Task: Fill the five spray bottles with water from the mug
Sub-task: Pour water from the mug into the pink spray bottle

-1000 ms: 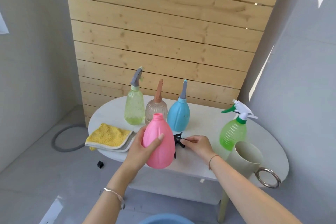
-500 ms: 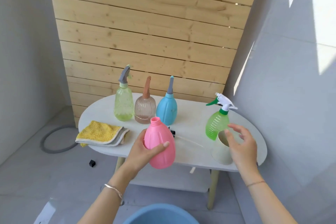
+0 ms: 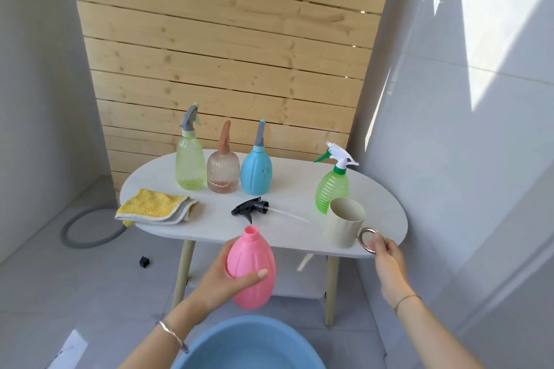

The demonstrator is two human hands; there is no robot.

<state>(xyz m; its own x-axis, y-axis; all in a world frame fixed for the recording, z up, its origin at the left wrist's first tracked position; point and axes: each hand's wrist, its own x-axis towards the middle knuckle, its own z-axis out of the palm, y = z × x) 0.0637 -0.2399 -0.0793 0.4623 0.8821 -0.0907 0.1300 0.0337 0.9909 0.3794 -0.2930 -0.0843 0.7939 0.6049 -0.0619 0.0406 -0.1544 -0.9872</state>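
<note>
Head view: left hand wraps the uncapped pink plastic spray bottle, held upright off the table's near edge, above the blue plastic basin. Right hand has fingers curled on the metal ring handle of the beige mug, which stands on the white oval table beside the green ribbed spray bottle. Black trigger sprayer head lies on the tabletop. Pale green, brown ribbed and blue spray bottles stand in a row at the back.
</note>
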